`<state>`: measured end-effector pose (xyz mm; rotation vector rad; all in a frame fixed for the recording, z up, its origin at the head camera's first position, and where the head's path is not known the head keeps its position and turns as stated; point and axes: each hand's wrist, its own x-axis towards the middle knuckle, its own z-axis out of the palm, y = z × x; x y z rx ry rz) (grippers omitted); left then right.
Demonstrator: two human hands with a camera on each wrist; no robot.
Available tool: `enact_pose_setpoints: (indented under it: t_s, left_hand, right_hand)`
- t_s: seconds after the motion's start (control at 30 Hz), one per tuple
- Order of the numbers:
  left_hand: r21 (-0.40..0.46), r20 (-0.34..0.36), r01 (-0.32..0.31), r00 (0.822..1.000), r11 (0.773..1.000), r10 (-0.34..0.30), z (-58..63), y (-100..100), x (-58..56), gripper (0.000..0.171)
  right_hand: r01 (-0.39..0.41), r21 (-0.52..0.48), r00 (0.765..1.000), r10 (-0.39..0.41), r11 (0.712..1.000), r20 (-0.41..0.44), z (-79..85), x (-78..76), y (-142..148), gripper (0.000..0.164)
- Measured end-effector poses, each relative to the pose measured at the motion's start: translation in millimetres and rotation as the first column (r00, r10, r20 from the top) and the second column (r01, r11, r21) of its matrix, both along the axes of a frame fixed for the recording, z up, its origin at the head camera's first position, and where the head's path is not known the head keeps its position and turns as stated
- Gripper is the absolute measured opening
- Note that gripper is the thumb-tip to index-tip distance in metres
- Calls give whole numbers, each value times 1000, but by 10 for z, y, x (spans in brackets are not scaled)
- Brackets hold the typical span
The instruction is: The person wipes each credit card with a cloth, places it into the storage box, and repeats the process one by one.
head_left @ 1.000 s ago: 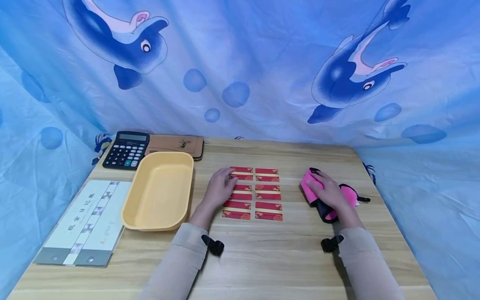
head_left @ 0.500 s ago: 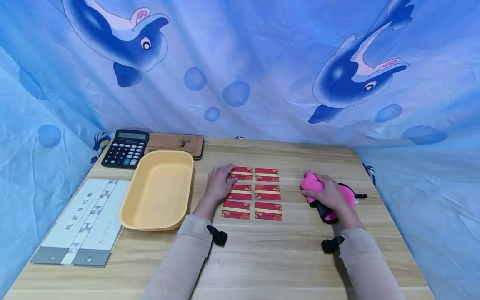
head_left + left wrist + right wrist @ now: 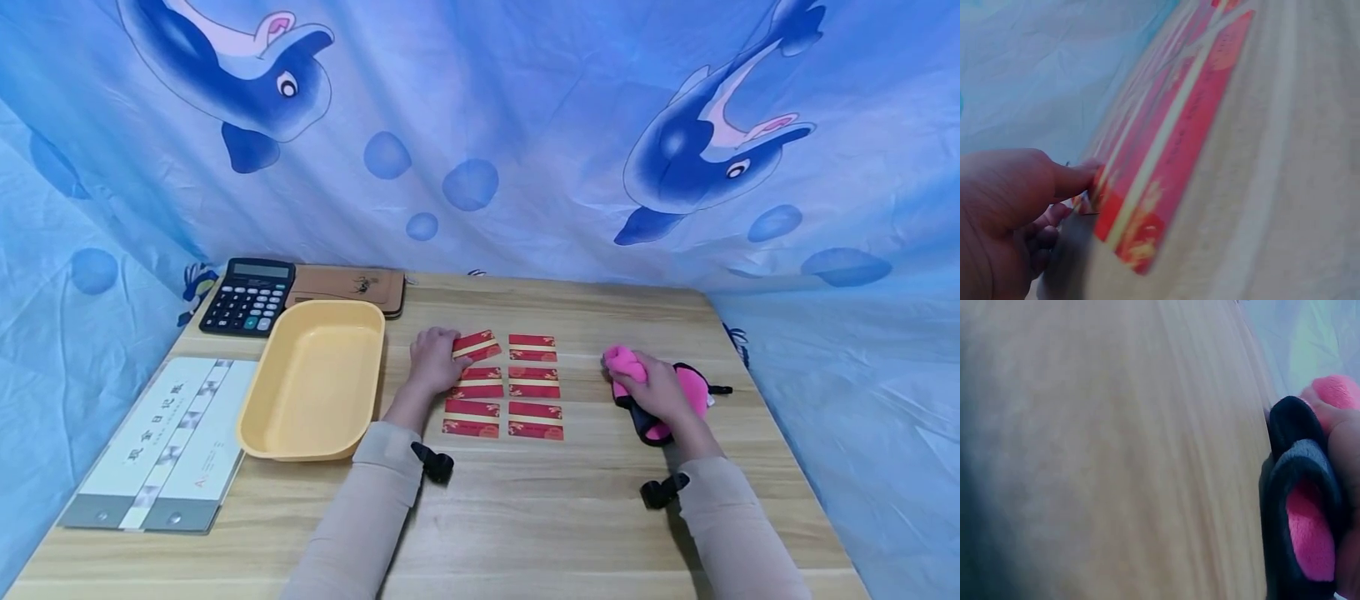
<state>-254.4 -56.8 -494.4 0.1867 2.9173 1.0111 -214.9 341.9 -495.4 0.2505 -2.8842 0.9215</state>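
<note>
Red and gold cards lie on the wooden table in two columns. At the back of the left column, my left hand (image 3: 433, 360) pinches the left edge of one card (image 3: 477, 345), which sits askew. Below it, two more cards (image 3: 471, 418) stay in line; the left wrist view shows a near card (image 3: 1166, 150) flat beside my thumb. On the right, my right hand (image 3: 662, 390) grips a pink plush cloth piece with black trim (image 3: 625, 362), bunched up under the fingers. Its rounded pink end (image 3: 693, 390) with a black strap sticks out beyond the hand.
Left of the cards stands a yellow plastic tray (image 3: 373, 367). Farther left lies a white and grey ledger book (image 3: 161, 442). A black calculator (image 3: 249, 296) and a brown wallet (image 3: 348, 287) sit at the back left. A blue dolphin curtain (image 3: 525, 150) hangs behind the table.
The back left card has turned askew under my left hand, which shifted slightly left. My right hand has crumpled the left part of the pink cloth piece into a bunch.
</note>
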Motion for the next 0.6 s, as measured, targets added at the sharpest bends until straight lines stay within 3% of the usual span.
enact_pose_setpoints:
  t_s: [0.2, 0.4, 0.5, 0.6]
  left_hand:
    - [21, 15, -4, 1000, 1000, 3, 60, -19, 11, 30]
    - [13, 6, -4, 1000, 1000, 4, 77, -28, -10, 45]
    - [67, 5, 15, 1000, 998, -16, 60, -40, -21, 45]
    - [194, 2, 46, 999, 980, -47, 36, -43, -31, 46]
  right_hand:
    - [46, -75, 997, -51, 996, -54, -27, 2, 15, 35]
    - [79, -77, 995, -83, 994, -53, -28, 15, -14, 36]
    - [80, -81, 995, -84, 994, -49, -21, 26, -23, 35]
    - [80, -86, 995, -85, 993, -55, -10, 28, -23, 34]
